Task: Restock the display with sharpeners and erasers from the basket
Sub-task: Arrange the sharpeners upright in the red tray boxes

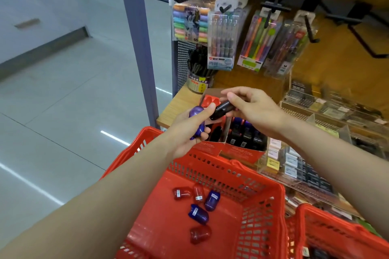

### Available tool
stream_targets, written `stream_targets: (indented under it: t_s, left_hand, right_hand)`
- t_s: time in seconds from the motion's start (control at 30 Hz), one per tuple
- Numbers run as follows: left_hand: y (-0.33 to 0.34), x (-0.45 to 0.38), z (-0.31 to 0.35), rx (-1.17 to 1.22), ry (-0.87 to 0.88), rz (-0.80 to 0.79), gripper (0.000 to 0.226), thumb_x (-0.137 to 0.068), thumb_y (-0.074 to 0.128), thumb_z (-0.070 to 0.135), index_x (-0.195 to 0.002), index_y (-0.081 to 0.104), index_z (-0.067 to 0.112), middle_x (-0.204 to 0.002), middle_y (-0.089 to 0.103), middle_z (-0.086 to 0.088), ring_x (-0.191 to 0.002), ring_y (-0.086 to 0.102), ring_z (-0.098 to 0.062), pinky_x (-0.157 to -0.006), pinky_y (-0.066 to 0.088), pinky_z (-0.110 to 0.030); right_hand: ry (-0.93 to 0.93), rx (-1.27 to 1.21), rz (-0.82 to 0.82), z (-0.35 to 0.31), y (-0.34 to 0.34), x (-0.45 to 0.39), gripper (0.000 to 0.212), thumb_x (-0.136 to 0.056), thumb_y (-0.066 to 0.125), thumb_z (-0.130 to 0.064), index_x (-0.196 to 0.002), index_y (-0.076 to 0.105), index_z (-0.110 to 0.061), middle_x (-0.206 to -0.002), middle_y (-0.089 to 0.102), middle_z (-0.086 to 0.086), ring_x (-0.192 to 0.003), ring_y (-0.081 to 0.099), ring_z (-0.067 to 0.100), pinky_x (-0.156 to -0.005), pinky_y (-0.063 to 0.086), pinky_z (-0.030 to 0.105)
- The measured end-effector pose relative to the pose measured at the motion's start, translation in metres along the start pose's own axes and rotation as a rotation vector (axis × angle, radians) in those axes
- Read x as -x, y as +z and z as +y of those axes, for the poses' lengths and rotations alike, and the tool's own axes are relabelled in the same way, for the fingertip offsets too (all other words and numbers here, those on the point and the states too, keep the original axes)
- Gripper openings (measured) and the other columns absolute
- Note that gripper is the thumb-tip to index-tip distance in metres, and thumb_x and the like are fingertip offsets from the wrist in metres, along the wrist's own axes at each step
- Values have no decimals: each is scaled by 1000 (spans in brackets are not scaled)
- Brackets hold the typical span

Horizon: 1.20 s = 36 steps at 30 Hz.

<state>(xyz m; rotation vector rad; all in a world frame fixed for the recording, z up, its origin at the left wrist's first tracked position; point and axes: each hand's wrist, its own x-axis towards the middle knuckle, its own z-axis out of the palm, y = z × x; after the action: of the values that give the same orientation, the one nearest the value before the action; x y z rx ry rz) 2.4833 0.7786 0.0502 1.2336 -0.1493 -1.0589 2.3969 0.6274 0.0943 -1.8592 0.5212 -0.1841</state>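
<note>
My left hand (190,130) grips a purple sharpener (197,121) above the far rim of the red basket (261,200). My right hand (250,105) pinches a black sharpener (222,109) just to its right, over the red display box (227,147) on the shelf. That box holds red, purple and black sharpeners. On the basket floor lie several loose ones: a red sharpener (182,193), a blue sharpener (199,214) and another red sharpener (200,234) among them.
A clear tray of boxed erasers (292,164) sits right of the display box. Pen packs (223,42) hang from hooks above, and a pen cup (200,73) stands behind. A second red basket (341,235) is at lower right. A blue post (139,44) and tiled floor lie left.
</note>
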Motion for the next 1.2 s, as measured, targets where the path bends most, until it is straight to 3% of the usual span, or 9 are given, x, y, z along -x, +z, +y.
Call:
stream_targets:
  t_s: [0.13, 0.23, 0.37, 0.5, 0.63, 0.73, 0.93, 1.03, 1.2]
  left_hand:
    - [3, 1, 7, 46, -14, -40, 38, -87, 71, 41, -117, 63, 18, -102, 75, -13, -50, 45, -5, -42, 40, -13]
    - [6, 1, 13, 39, -28, 12, 34, -85, 71, 46, -103, 64, 18, -86, 75, -11, -45, 46, -5, -39, 39, -13]
    - [8, -2, 16, 0, -23, 63, 44, -81, 72, 55, -105, 64, 19, -66, 63, -2, -44, 47, -6, -37, 38, -14]
    - [5, -2, 18, 22, 61, 4, 39, -84, 70, 49, -105, 64, 18, -70, 58, 1, -47, 44, -6, -38, 35, -15]
    - [5, 0, 17, -103, 137, 28, 31, -81, 79, 23, -110, 67, 18, -82, 66, 1, -48, 49, -7, -43, 41, -19]
    - [9, 1, 12, -176, 152, 20, 39, -78, 83, 19, -114, 67, 20, -83, 66, -1, -49, 51, -9, -45, 42, -21]
    - [8, 1, 13, -97, 139, 53, 28, -83, 78, 23, -106, 64, 19, -82, 61, -2, -48, 49, -7, -45, 42, -19]
    - [5, 0, 17, -18, 119, -14, 27, -87, 74, 21, -111, 63, 17, -86, 61, -4, -48, 46, -6, -41, 38, -17]
    - [4, -6, 20, 126, 67, -31, 14, -91, 67, 22, -103, 62, 18, -86, 61, -3, -44, 41, -3, -36, 32, -14]
  right_hand:
    - [-3, -122, 127, -3, 1, 1, 16, -95, 62, -19, -104, 66, -6, -100, 68, 12, -86, 70, 21, -74, 60, 27]
    - [-107, 55, 192, -2, -1, 2, 16, -91, 68, -24, -96, 72, -10, -92, 71, 5, -81, 73, 18, -72, 61, 30]
    - [-249, 510, 76, -1, 1, 6, 23, -85, 73, -36, -108, 72, -34, -97, 67, -23, -89, 63, -2, -82, 46, 9]
    - [-82, 20, 63, 1, 3, 6, 27, -91, 68, -19, -118, 69, -20, -103, 72, -1, -88, 70, 13, -74, 59, 26]
    - [153, -311, 65, 1, 1, 5, 23, -93, 64, -28, -113, 68, -17, -89, 73, -3, -79, 66, 11, -72, 45, 25]
    - [229, -518, -3, -3, 4, 7, 21, -92, 65, -23, -111, 67, -15, -95, 75, 1, -78, 67, 8, -69, 51, 20]
    - [235, -456, 83, -9, 0, 6, 25, -83, 75, -22, -103, 62, -15, -96, 75, 8, -92, 68, 20, -79, 55, 29]
    - [119, -340, -51, -23, -19, 6, 48, -84, 71, -14, -128, 56, -20, -111, 72, 9, -93, 68, 20, -81, 57, 28]
    - [68, -176, -298, -41, -38, -3, 56, -80, 67, -6, -134, 57, -14, -121, 69, 8, -108, 68, 24, -87, 57, 26]
